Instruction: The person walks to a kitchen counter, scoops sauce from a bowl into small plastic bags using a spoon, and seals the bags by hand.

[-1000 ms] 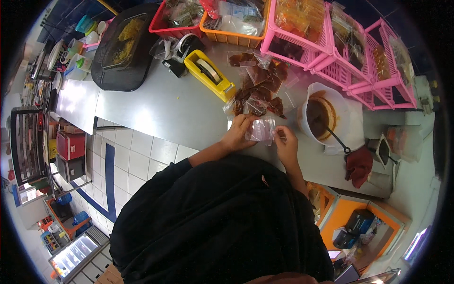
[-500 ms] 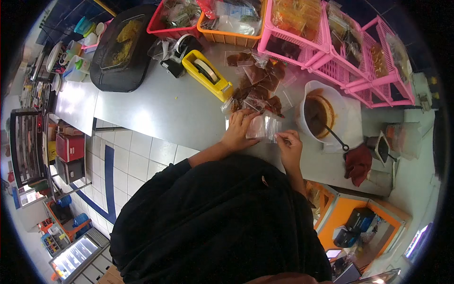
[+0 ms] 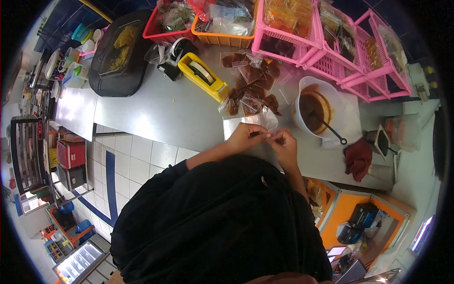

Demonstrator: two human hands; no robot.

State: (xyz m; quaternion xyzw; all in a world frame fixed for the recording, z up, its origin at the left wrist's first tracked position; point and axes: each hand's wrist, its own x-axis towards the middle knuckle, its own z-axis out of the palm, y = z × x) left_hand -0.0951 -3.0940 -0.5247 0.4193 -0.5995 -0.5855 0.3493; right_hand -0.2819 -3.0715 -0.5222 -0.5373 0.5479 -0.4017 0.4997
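My left hand (image 3: 247, 137) and my right hand (image 3: 285, 144) meet at the near edge of the steel table, fingertips pinched together. Between them they hold a small clear plastic bag (image 3: 270, 119), which stands up from the fingers and looks empty. Just beyond lies a pile of small clear bags filled with brown sauce (image 3: 255, 80). To the right of my hands is a white tub (image 3: 305, 90) holding brown sauce, with a black-handled ladle (image 3: 336, 135) leaning out of it. A pale flat sheet or stack (image 3: 231, 124) lies by my left fingers.
Beyond my left hand stands a yellow tape dispenser (image 3: 203, 78). Pink racks (image 3: 321, 61), an orange basket (image 3: 222, 39) and a red basket (image 3: 165, 35) line the back. A black tray (image 3: 101, 80) sits far left, a dark red cloth (image 3: 358, 160) at right.
My left hand has come right, off the flat bags on the table, to meet my right hand. One clear bag is now lifted upright between the fingers of both.
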